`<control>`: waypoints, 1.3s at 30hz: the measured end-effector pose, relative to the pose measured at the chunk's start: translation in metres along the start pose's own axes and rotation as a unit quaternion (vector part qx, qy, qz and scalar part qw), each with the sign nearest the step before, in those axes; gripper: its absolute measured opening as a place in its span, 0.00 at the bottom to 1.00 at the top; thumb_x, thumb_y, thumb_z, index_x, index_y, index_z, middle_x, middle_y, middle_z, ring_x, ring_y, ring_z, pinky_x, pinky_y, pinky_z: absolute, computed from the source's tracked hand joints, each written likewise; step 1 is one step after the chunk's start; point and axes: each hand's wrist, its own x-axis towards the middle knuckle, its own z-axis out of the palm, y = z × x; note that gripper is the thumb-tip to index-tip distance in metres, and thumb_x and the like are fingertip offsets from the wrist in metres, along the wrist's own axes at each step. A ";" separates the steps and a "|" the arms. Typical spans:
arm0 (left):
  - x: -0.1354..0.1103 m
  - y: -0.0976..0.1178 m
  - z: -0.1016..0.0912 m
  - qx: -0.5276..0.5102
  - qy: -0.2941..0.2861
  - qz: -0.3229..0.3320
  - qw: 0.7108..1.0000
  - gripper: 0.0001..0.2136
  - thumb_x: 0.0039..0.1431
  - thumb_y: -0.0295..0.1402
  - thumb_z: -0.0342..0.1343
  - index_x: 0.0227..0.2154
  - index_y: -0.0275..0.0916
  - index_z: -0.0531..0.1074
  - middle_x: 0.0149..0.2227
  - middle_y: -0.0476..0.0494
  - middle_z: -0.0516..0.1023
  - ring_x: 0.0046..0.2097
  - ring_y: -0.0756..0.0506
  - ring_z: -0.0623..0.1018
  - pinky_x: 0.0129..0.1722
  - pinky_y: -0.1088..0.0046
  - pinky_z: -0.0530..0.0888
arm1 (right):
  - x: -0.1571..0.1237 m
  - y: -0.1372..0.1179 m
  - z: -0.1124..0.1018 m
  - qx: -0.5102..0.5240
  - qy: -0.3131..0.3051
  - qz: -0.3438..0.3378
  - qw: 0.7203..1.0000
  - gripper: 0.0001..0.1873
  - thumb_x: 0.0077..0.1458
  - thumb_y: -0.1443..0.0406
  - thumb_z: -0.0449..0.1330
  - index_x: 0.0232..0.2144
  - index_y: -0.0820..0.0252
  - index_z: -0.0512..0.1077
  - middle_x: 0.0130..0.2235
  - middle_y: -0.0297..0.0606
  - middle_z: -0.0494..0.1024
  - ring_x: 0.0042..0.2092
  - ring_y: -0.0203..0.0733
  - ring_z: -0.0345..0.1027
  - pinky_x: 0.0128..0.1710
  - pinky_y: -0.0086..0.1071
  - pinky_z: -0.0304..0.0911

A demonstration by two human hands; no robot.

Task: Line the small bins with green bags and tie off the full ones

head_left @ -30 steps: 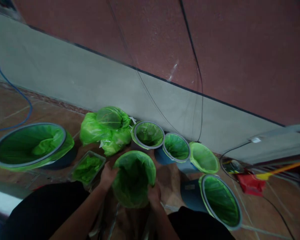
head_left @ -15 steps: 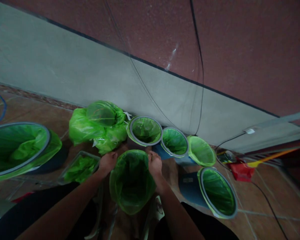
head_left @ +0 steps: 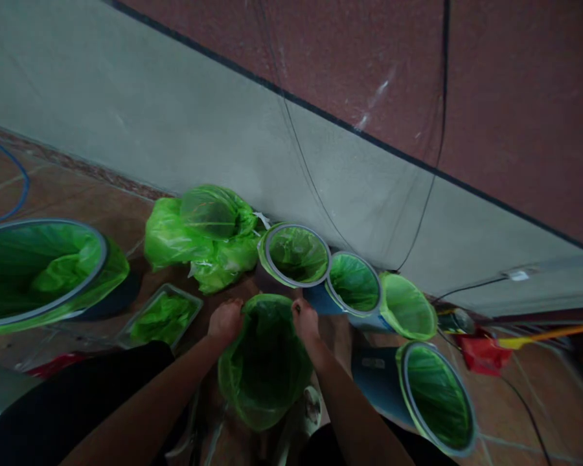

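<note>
Now L hand (head_left: pixel 226 321) & R hand (head_left: pixel 305 320) are both closed on the far rim of the green-lined bin (head_left: pixel 265 372), fingers curled over the liner edge, one hand per side. Bin stands on the floor (head_left: pixel 102 220) close in front of the person, just before a row of lined bins (head_left: pixel 296 254); clear tray (head_left: pixel 161 317) w/ green bags to its left

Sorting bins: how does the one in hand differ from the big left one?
The held bin is narrower, without a grey ring; the big bin is wider, with one. Left hand and right hand grip the held bin's rim; nothing touches the big bin. Both have green liners.
</note>
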 end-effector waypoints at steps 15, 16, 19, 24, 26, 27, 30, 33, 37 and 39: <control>0.000 0.001 0.004 0.007 -0.026 0.002 1.000 0.14 0.62 0.29 0.48 0.47 0.33 0.73 0.45 0.35 0.81 0.49 0.39 0.80 0.49 0.66 0.74 | -0.002 -0.074 -0.019 -0.032 0.003 -0.132 0.991 0.14 0.52 0.70 0.60 0.43 0.57 0.76 0.58 0.43 0.70 0.56 0.50 0.59 0.56 0.42 0.55; 0.000 0.001 0.005 0.006 -0.025 -0.002 1.000 0.15 0.61 0.28 0.48 0.48 0.34 0.73 0.46 0.34 0.81 0.50 0.39 0.80 0.49 0.66 0.74 | 0.002 -0.082 -0.014 -0.035 -0.002 -0.143 0.989 0.14 0.53 0.69 0.60 0.44 0.57 0.75 0.57 0.43 0.70 0.55 0.50 0.60 0.54 0.42 0.55; 0.000 0.001 0.006 0.008 -0.026 -0.010 1.000 0.16 0.60 0.27 0.48 0.49 0.34 0.73 0.46 0.34 0.81 0.50 0.39 0.80 0.49 0.66 0.74 | 0.010 -0.095 0.002 -0.057 -0.016 -0.140 0.988 0.09 0.57 0.67 0.60 0.41 0.58 0.75 0.53 0.42 0.73 0.51 0.49 0.61 0.51 0.41 0.57; -0.002 0.003 0.001 0.024 -0.041 -0.028 0.998 0.16 0.60 0.27 0.49 0.50 0.34 0.73 0.45 0.33 0.81 0.50 0.39 0.80 0.49 0.66 0.74 | 0.012 -0.083 0.015 -0.099 -0.024 -0.140 0.985 0.10 0.63 0.69 0.54 0.36 0.59 0.76 0.45 0.43 0.76 0.46 0.46 0.63 0.49 0.37 0.58; -0.002 0.004 0.000 0.024 -0.045 -0.029 0.998 0.17 0.60 0.27 0.49 0.51 0.34 0.73 0.45 0.33 0.81 0.50 0.38 0.80 0.49 0.65 0.75 | 0.011 -0.076 0.014 -0.108 -0.022 -0.140 0.984 0.11 0.63 0.69 0.53 0.37 0.60 0.76 0.47 0.43 0.76 0.47 0.46 0.63 0.49 0.37 0.58; -0.002 0.004 0.000 0.022 -0.044 -0.029 0.998 0.18 0.60 0.27 0.49 0.51 0.35 0.73 0.46 0.33 0.81 0.50 0.38 0.80 0.49 0.64 0.75 | 0.010 -0.073 0.013 -0.112 -0.022 -0.138 0.984 0.11 0.63 0.69 0.54 0.37 0.59 0.77 0.48 0.43 0.76 0.47 0.47 0.63 0.50 0.38 0.58; -0.002 0.005 0.002 0.018 -0.042 -0.033 0.998 0.19 0.59 0.25 0.48 0.52 0.35 0.72 0.46 0.33 0.81 0.50 0.38 0.80 0.49 0.63 0.75 | 0.006 -0.068 0.009 -0.123 -0.035 -0.138 0.982 0.11 0.61 0.70 0.55 0.37 0.59 0.78 0.54 0.44 0.74 0.51 0.49 0.62 0.52 0.40 0.58; -0.002 0.005 0.002 0.015 -0.045 -0.032 0.998 0.18 0.60 0.26 0.47 0.50 0.36 0.73 0.46 0.34 0.81 0.49 0.38 0.80 0.48 0.63 0.76 | 0.003 -0.067 0.002 -0.104 -0.042 -0.144 0.983 0.11 0.57 0.71 0.56 0.37 0.58 0.78 0.55 0.43 0.74 0.52 0.50 0.62 0.54 0.42 0.57; -0.003 0.006 0.001 0.018 -0.041 -0.030 0.999 0.16 0.60 0.26 0.48 0.49 0.34 0.74 0.45 0.33 0.81 0.50 0.38 0.80 0.49 0.64 0.75 | 0.008 -0.070 -0.008 -0.036 0.009 -0.112 0.993 0.13 0.57 0.71 0.55 0.39 0.58 0.78 0.51 0.41 0.77 0.52 0.45 0.65 0.56 0.38 0.56; -0.003 0.006 0.001 0.018 -0.040 -0.034 0.998 0.17 0.60 0.25 0.47 0.49 0.33 0.74 0.45 0.32 0.81 0.50 0.37 0.80 0.49 0.63 0.75 | 0.015 -0.072 -0.010 -0.031 -0.005 -0.117 0.993 0.14 0.59 0.70 0.54 0.43 0.58 0.77 0.48 0.41 0.78 0.52 0.45 0.66 0.56 0.37 0.56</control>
